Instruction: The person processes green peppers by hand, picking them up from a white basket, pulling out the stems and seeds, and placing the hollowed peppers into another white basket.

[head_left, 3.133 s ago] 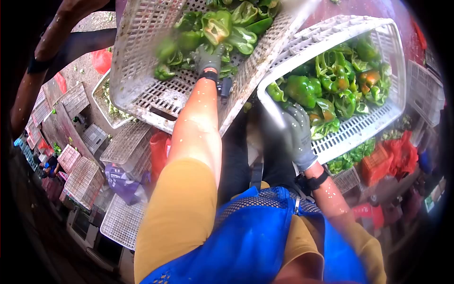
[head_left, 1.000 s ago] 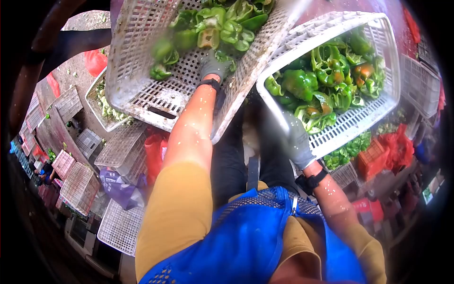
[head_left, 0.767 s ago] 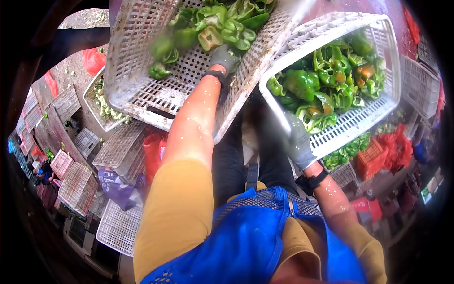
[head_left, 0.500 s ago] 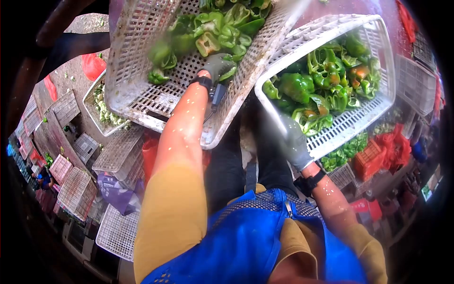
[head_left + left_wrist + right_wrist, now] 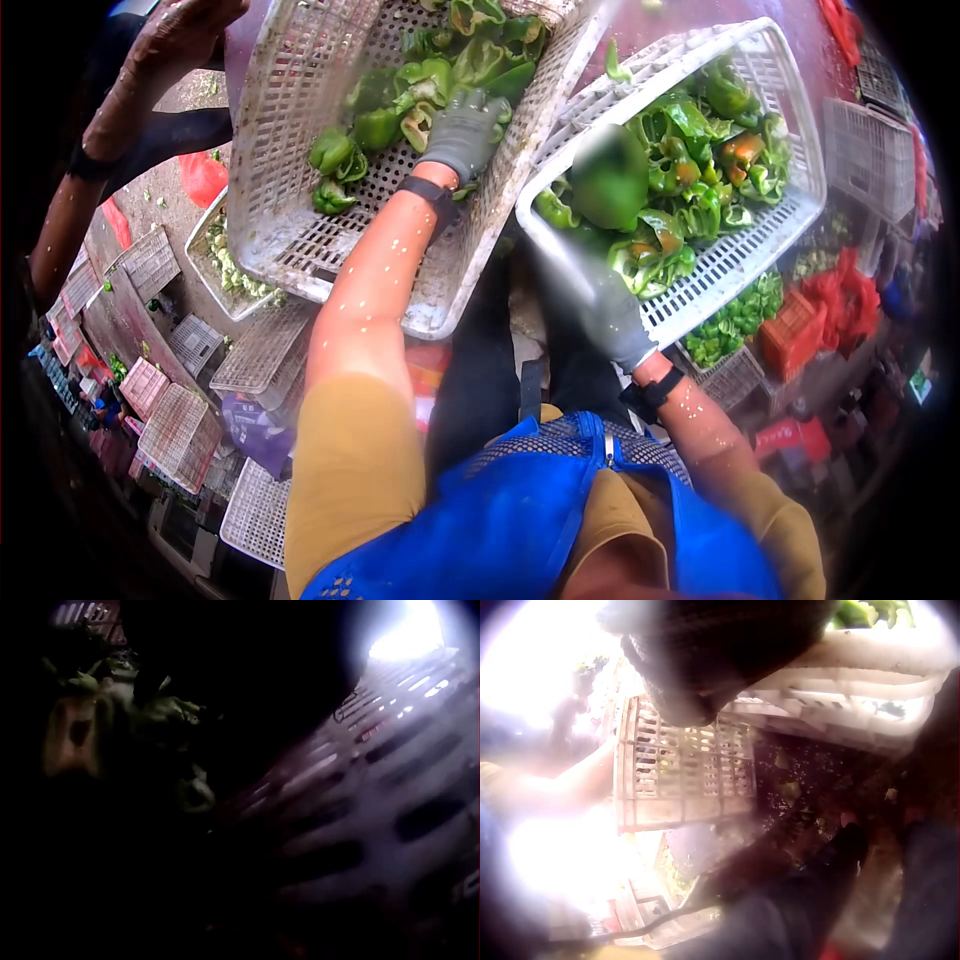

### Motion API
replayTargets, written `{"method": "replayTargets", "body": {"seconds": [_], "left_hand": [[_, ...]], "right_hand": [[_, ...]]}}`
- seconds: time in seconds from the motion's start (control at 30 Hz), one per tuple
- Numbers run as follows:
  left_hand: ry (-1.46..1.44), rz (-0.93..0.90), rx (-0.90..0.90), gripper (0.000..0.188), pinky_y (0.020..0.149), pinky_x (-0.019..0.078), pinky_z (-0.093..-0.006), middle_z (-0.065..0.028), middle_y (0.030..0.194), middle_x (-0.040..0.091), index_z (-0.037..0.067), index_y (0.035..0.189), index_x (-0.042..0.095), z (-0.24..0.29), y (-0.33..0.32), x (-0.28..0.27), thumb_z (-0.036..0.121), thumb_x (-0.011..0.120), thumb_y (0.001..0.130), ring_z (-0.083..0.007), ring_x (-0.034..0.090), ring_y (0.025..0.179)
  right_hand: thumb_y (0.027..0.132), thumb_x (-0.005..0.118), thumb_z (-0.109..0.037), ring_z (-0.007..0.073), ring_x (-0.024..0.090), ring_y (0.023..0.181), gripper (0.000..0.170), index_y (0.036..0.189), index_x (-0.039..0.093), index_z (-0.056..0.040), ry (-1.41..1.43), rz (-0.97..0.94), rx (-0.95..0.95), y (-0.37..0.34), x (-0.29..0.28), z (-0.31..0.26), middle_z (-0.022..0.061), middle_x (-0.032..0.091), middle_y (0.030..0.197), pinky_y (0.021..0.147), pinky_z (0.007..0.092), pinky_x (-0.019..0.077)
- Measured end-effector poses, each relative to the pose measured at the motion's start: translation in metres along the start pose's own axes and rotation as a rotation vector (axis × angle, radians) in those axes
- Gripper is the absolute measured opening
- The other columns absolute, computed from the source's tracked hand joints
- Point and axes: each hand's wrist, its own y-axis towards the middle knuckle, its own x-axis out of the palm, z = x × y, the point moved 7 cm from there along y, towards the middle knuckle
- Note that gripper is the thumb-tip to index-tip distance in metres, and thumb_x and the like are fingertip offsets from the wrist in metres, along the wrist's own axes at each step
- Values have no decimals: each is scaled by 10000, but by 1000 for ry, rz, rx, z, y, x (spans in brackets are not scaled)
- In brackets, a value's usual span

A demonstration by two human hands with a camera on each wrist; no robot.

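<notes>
A pepper point(image 5: 617, 65) has appeared against the pinkish surface point(image 5: 675, 20); left hand point(image 5: 463, 138), right hand point(image 5: 617, 320) unclear.

The head view looked forward and down over the left crate point(image 5: 290, 140); the left wrist view peered from close inside it; the right wrist view faced its outside from beyond — all three shared that crate.

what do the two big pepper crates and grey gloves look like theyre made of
Left crate: probably moulded plastic, dirty white, judging by its evenly perforated walls.
Right crate: likely plastic too, whiter, with a rounded rim and regular slots.
Grey gloves: matte, snug, perhaps knit or coated fabric; which is unclear.
</notes>
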Motion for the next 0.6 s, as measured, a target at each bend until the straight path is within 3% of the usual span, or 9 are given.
{"method": "replayTargets", "body": {"seconds": [0.03,0.1,0.17,0.23,0.37,0.43,0.5,0.57,0.6], "left_hand": [[-5,-5,1,514,1012,436,-524,-168,1531,365,219,1419,475,0,3,26,258,605,923,-320,398,1377],[210,258,-13,463,991,375,-655,-146,1535,329,316,1369,504,5,10,30,302,570,910,-373,317,1408],[217,199,-78,470,958,366,-700,-105,1514,367,343,1355,506,-3,30,41,301,585,894,-398,330,1396],[42,21,-165,526,980,374,-666,-74,1520,370,336,1380,490,-22,50,50,343,606,868,-393,331,1397],[-172,106,-170,651,979,444,-530,-95,1380,527,282,1369,521,-32,40,21,447,700,766,-347,500,1252],[-255,190,-169,507,933,508,-460,-96,1232,638,200,1263,622,-52,26,12,349,733,791,-301,594,1147],[-1515,352,-389,290,866,566,-403,-85,1105,691,104,1131,691,-84,3,9,176,700,851,-240,644,1070],[-1961,291,-263,193,820,600,-370,-64,1025,700,41,1055,703,-79,-21,-27,31,647,870,-195,660,1016],[-1887,298,-127,220,850,600,-421,-87,1068,686,32,1099,678,-76,-27,-41,66,643,885,-218,657,1023]], "right_hand": [[815,635,-167,375,545,1162,545,1322,497,-25,-1,-5,5,-2,1,-1,203,563,1256,986,439,459],[799,645,-166,362,565,1119,524,1283,528,-4,-88,40,-93,1,-3,-7,193,577,1228,946,427,481],[793,649,-166,365,563,1108,515,1266,541,10,-77,45,-83,3,-5,-7,195,580,1222,950,432,474],[794,643,-161,371,557,1109,517,1268,536,17,-161,74,-241,4,-11,-18,197,582,1217,963,442,462],[806,641,-176,370,556,1117,514,1270,530,13,-25,57,-77,0,-5,-5,206,582,1216,966,447,458],[808,642,-181,371,559,1116,511,1268,530,13,-24,43,-73,2,-7,-5,208,583,1213,965,446,459],[811,643,-185,372,561,1114,509,1267,530,12,-14,27,-60,0,-4,-5,210,585,1211,964,446,461],[820,638,-192,373,565,1113,501,1263,531,14,-26,70,-86,0,-4,-4,218,586,1212,962,446,463],[820,638,-192,373,565,1113,501,1263,531,14,-21,73,-91,1,-6,-6,218,586,1212,962,446,463]]}}
